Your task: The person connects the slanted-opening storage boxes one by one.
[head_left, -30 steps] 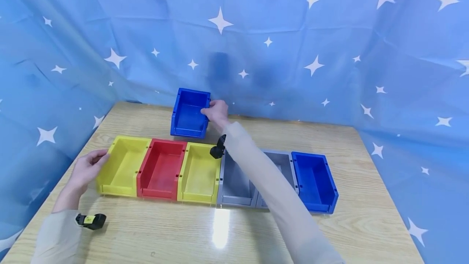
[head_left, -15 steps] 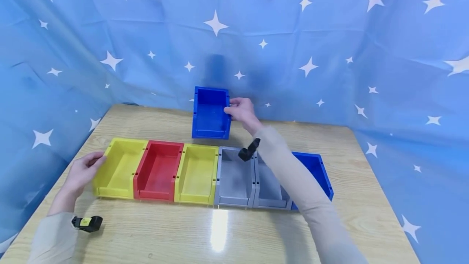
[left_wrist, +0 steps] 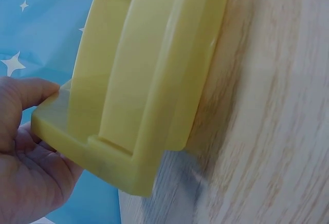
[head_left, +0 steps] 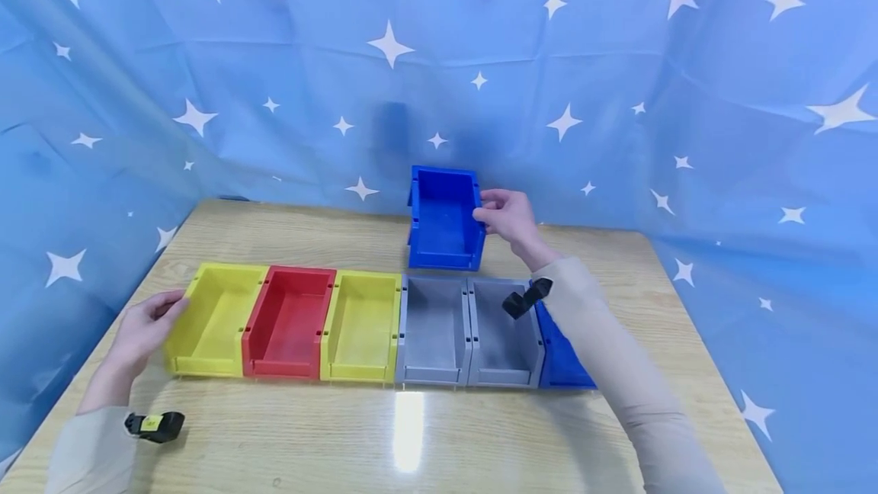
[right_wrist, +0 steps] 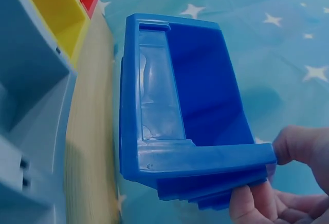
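A blue storage bin [head_left: 447, 223] is held up behind the row of bins. My right hand [head_left: 509, 217] pinches its right side wall, thumb on the inside and fingers outside, as the right wrist view also shows of the blue bin [right_wrist: 205, 85]. At the row's left end, my left hand [head_left: 145, 324] grips the left wall of a yellow bin [head_left: 218, 319]. In the left wrist view the thumb lies over the rim of that yellow bin [left_wrist: 139, 80], with the fingers under its outer side.
Rightward from it follow a red bin [head_left: 291, 321], another yellow bin [head_left: 362, 326], two grey bins [head_left: 434, 330] and a second blue bin [head_left: 564, 353], partly behind my right sleeve. They stand side by side on a wooden table [head_left: 309, 433]. A blue star-patterned curtain [head_left: 309, 59] hangs behind.
My right hand has carried the blue bin rightward, from behind the red bin to behind the grey ones. The left hand stays on the yellow bin. The head view has shifted slightly.
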### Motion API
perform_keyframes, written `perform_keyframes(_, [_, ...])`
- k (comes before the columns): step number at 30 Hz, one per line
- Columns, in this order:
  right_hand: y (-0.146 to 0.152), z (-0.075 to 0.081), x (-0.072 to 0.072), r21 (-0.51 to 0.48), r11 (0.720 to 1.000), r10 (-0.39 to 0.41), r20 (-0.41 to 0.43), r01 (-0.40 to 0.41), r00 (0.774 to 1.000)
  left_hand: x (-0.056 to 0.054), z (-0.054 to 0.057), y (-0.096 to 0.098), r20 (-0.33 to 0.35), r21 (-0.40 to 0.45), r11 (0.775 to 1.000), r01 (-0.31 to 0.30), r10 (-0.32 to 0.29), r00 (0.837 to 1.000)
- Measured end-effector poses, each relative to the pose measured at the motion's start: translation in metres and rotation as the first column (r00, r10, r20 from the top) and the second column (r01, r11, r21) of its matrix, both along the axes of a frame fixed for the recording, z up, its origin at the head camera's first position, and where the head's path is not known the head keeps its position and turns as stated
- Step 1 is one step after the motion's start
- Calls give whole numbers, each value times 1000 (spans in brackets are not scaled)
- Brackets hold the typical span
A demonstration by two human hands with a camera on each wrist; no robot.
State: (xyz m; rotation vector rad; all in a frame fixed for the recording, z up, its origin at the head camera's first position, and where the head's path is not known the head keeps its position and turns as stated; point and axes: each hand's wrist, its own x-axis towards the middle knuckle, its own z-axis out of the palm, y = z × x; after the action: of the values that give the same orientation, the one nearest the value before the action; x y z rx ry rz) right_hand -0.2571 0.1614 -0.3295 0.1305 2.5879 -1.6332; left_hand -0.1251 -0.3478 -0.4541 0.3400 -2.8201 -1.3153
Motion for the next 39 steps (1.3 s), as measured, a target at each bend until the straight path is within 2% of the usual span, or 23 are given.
perform_keyframes(6, [36, 6, 12, 45, 999, -19, -23, 20, 1000, 0, -2, -1, -11, 24, 1000, -7, 7, 1000])
perform_keyframes(8, [48, 7, 17, 56, 998, -25, -28, 26, 999, 0, -2, -2, -13, 22, 1000, 18, -18, 1000])
perform_keyframes(12, [72, 8, 27, 67, 997, -36, -38, 38, 999, 1, -2, -4, -6, 28, 1000, 4, -4, 1000])
perform_keyframes(13, [78, 8, 30, 69, 997, -38, -44, 41, 998, 1, -1, -4, -10, 18, 1000, 26, -26, 1000])
perform_keyframes(16, [96, 9, 38, 86, 995, -51, -66, 56, 997, 2, 0, -2, -16, 12, 999, 30, -30, 999])
perform_keyframes(17, [102, 8, 41, 88, 994, -55, -72, 61, 996, 2, 1, -1, -21, 2, 999, 49, -49, 999])
perform_keyframes(26, [157, 4, 71, 92, 993, -70, -107, 80, 992, 2, 3, 1, -5, -10, 998, 56, -56, 998])
perform_keyframes(31, [186, 1, 86, 102, 991, -79, -90, 88, 993, 2, 3, 1, 16, -14, 999, 52, -52, 999])
perform_keyframes(33, [197, 0, 91, 117, 989, -85, -82, 95, 993, 0, 0, -2, 20, -16, 999, 37, -36, 999])
perform_keyframes(35, [206, -3, 96, 123, 987, -91, -75, 100, 993, -4, -9, -10, 26, -10, 999, 40, -40, 999])
perform_keyframes(39, [223, -7, 104, 102, 991, -85, -60, 90, 995, -15, -39, -32, 16, -42, 999, 23, -23, 1000])
